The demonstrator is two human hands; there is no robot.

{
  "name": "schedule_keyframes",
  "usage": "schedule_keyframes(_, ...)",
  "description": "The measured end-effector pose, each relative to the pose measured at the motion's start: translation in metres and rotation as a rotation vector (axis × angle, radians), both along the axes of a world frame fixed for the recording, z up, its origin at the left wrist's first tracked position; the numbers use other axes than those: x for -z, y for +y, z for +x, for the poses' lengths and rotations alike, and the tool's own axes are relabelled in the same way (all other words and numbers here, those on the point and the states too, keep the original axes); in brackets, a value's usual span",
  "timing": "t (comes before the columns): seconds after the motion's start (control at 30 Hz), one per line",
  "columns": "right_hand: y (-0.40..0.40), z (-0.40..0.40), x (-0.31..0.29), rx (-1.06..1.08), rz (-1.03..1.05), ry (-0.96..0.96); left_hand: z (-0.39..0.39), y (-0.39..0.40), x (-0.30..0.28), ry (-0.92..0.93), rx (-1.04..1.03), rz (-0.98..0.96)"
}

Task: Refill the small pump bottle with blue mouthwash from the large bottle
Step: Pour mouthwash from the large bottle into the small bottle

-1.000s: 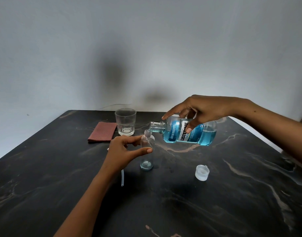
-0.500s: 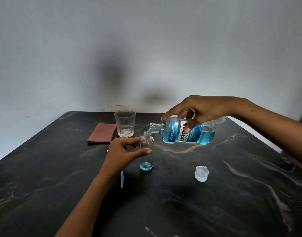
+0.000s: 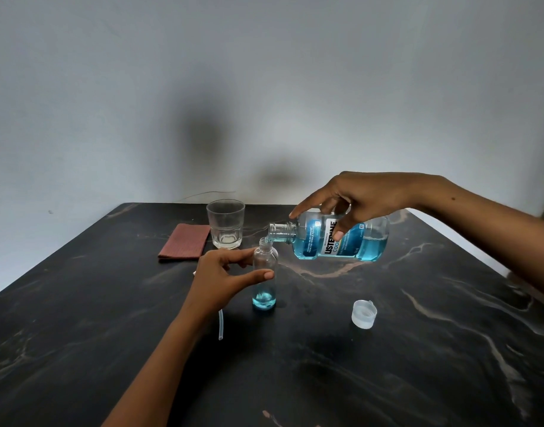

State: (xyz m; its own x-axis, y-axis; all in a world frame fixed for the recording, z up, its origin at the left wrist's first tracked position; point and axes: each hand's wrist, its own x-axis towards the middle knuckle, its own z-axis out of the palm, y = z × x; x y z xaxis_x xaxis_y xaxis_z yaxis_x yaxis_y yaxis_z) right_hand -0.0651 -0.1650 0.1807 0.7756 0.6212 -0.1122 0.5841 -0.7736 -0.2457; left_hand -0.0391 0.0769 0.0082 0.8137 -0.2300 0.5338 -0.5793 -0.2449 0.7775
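The small clear bottle [image 3: 265, 266] stands upright on the dark marble table [image 3: 387, 365], uncapped, with a shallow layer of blue mouthwash at its bottom. My left hand [image 3: 224, 275] grips its side between thumb and fingers. My right hand [image 3: 357, 198] holds the large mouthwash bottle [image 3: 341, 238] from above, tipped nearly horizontal, its open neck right over the small bottle's mouth. Blue liquid sits partly filling the large bottle, and a thin trickle shows at its lip.
An empty drinking glass [image 3: 226, 223] and a folded reddish cloth [image 3: 184, 245] lie behind my left hand. The large bottle's clear cap [image 3: 363, 313] rests at the right front. A clear pump tube [image 3: 220, 325] lies beside my left wrist. A wall is behind the table.
The blue layer in the small bottle has risen slightly. The large bottle's neck has settled a little closer over the small bottle's mouth. Both hands keep their grips.
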Motion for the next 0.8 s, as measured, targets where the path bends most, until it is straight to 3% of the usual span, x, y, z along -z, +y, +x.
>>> schedule_keyframes(0.8, -0.0006, 0.0070, -0.0003, -0.012, -0.007, 0.000, 0.0062, 0.0018, 0.0038, 0.015, -0.015, 0.033)
